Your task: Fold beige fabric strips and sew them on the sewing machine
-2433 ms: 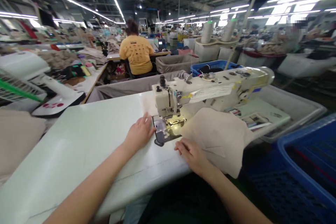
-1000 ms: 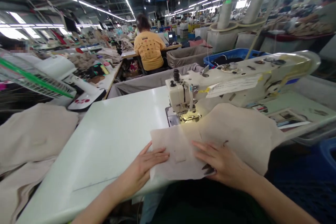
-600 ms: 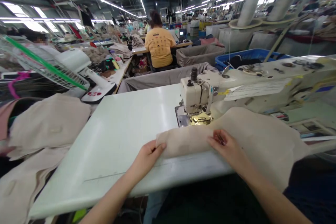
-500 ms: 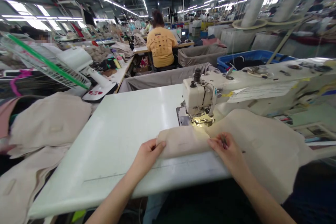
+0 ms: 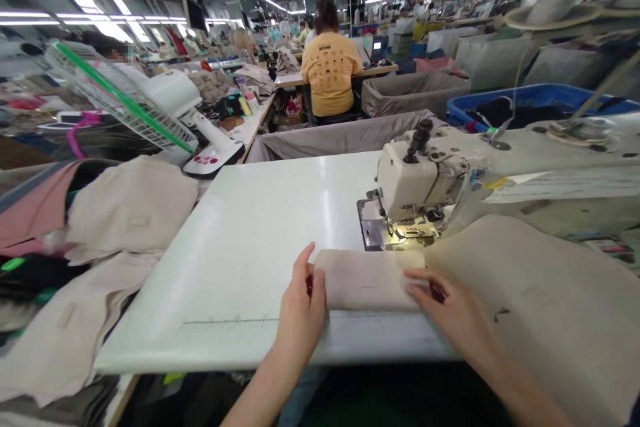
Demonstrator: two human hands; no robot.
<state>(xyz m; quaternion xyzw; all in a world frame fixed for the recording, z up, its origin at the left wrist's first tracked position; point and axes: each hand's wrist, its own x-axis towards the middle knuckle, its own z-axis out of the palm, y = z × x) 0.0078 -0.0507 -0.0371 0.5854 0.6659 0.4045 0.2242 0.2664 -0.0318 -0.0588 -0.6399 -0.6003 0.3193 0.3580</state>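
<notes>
A folded beige cloth strip (image 5: 367, 280) lies on the white table (image 5: 240, 240), just in front of the sewing machine's head (image 5: 413, 177) and lit metal plate. My left hand (image 5: 303, 300) is at the strip's left end, thumb against the cloth and forefinger raised apart from it. At the right end, my right hand (image 5: 445, 293) pinches the strip between thumb and fingers. A larger beige cloth piece (image 5: 545, 280) spreads under the machine arm to the right, beside and partly beneath my right forearm.
Beige cloth pieces (image 5: 133, 207) are heaped left of the table, below a white fan (image 5: 173, 97) with a green rim. Behind the table stands a grey cloth-lined bin (image 5: 340, 137). A blue crate (image 5: 540, 97) is at the back right. A person (image 5: 330, 73) sits further ahead.
The view has shifted left. My left hand has turned more upright, and its forefinger has lifted off the cloth. The strip now lies straighter and a little clear of the machine's plate.
</notes>
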